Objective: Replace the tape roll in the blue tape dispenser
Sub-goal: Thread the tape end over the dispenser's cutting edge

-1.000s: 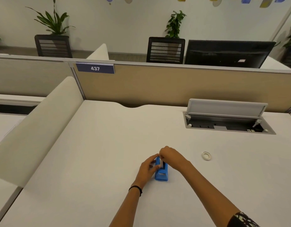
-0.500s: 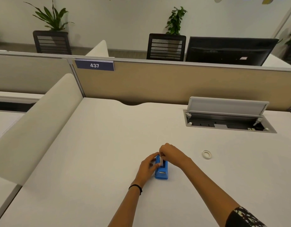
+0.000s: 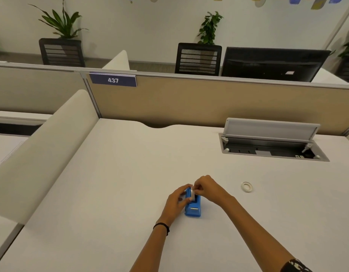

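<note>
The blue tape dispenser (image 3: 193,207) is seen low in the frame, a little right of centre, standing on the white table (image 3: 114,189) with its cutter end turned toward the bottom edge of the picture. A pale tape roll (image 3: 192,193) is seated upright in the slot at the far end of the dispenser. The left hand (image 3: 176,201) is wrapped against the left side of the dispenser, its fingers closed on the blue body, and a thin dark band (image 3: 162,226) is worn at that wrist. The right hand (image 3: 208,188) is brought in from the right, its fingertips pinched together on the top of the roll; whether a loose tape end is being gripped cannot be told at this size. A second white ring of tape (image 3: 247,186) is found lying flat on the table to the right, well apart from both hands. At the bottom right corner a patterned dark sleeve (image 3: 295,266) is glimpsed. Further up and to the right, an open cable tray (image 3: 273,149) with its grey flap raised is set into the table. Behind the table a beige partition (image 3: 189,103) is seen, bearing a blue plate marked 437 (image 3: 113,80) at upper left, with a dark monitor (image 3: 272,63) beyond it at upper right.
</note>
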`<state>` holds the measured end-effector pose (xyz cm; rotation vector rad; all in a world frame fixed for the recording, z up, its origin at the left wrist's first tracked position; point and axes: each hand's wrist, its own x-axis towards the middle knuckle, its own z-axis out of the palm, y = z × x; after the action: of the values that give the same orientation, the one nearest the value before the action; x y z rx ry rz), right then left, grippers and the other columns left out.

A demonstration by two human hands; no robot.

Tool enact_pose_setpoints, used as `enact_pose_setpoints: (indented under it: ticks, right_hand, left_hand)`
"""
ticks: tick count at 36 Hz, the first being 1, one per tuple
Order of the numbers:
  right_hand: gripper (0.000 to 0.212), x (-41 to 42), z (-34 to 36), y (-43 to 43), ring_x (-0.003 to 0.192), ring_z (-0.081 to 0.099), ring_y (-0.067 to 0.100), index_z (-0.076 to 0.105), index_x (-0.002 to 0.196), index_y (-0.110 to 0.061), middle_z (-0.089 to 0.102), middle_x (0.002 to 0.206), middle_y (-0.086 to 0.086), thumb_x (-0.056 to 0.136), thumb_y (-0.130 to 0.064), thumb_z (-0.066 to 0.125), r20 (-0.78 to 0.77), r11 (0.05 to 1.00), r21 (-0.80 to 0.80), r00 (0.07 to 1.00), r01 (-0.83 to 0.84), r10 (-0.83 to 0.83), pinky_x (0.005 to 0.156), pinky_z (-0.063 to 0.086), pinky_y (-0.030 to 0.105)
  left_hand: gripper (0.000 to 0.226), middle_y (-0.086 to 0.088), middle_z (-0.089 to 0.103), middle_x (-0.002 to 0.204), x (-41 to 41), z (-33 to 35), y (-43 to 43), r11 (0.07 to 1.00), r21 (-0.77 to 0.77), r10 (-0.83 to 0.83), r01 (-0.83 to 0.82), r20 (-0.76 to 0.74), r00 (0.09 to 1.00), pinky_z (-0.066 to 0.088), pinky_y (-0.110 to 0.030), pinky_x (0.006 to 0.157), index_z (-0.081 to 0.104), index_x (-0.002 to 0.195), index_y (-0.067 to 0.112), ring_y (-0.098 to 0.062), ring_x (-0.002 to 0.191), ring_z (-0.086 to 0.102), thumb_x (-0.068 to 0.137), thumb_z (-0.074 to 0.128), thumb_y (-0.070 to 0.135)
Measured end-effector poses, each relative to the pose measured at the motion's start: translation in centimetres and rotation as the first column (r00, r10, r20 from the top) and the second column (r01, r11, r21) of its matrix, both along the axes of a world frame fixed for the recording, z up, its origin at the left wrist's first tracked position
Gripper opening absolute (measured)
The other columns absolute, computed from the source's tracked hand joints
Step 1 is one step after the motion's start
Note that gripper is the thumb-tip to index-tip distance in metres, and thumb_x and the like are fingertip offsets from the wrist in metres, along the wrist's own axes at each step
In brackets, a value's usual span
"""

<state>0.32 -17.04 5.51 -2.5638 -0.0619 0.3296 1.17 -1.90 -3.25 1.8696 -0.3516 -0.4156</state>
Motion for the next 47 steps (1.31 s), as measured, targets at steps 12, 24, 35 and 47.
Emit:
enact_pose_setpoints:
  ticks: [12,24,35,47]
  right_hand:
    - [0.02,0.6,0.2,1.8,0.047,0.032,0.014,0.048,0.067,-0.006,0.039,0.055,0.006,0.085,0.001,0.047,-0.073,0.969,-0.243,0.997,-0.037,0.019,0.046,0.024,0.018]
    - [0.017,-0.3,-0.3,1.7,0.062,0.046,0.02,0.058,0.071,-0.003,0.053,0.07,0.012,0.086,-0.005,0.05,0.005,0.988,-0.135,0.997,0.08,-0.08,0.052,0.033,0.02]
    - [0.016,-2.3,-2.3,1.3,0.075,0.054,0.02,0.062,0.087,0.0,0.062,0.096,0.015,0.09,-0.014,0.054,0.227,0.991,-0.01,0.965,0.136,-0.13,0.064,0.038,0.013]
    - [0.043,-3.0,-3.5,1.6,0.049,0.059,0.014,0.06,0.073,-0.009,0.063,0.064,0.005,0.043,-0.016,0.092,0.274,0.971,-0.238,0.958,-0.011,0.078,0.038,0.043,0.012]
  left_hand:
    - [0.042,0.01,0.055,0.117,-0.1,-0.2,0.0,1.0,-0.007,0.016,-0.016,0.0,1.0,0.043,-0.01,0.08,0.045,0.124,0.033,-0.007,0.104,0.052,0.086,0.06,0.026]
    - [0.04,0.01,0.055,0.12,-0.3,0.5,0.2,0.999,-0.035,-0.001,0.001,0.001,1.0,0.045,-0.014,0.084,0.048,0.123,0.031,-0.009,0.105,0.053,0.086,0.061,0.023]
    - [0.04,0.013,0.055,0.12,-0.2,0.1,0.2,0.999,-0.037,-0.002,0.003,0.008,1.0,0.043,-0.003,0.08,0.047,0.122,0.035,-0.005,0.104,0.054,0.086,0.061,0.026]
    - [0.038,0.012,0.052,0.119,-0.2,0.2,0.0,1.0,-0.029,-0.007,0.008,0.012,1.0,0.042,-0.009,0.081,0.043,0.119,0.037,-0.009,0.106,0.052,0.087,0.06,0.025]
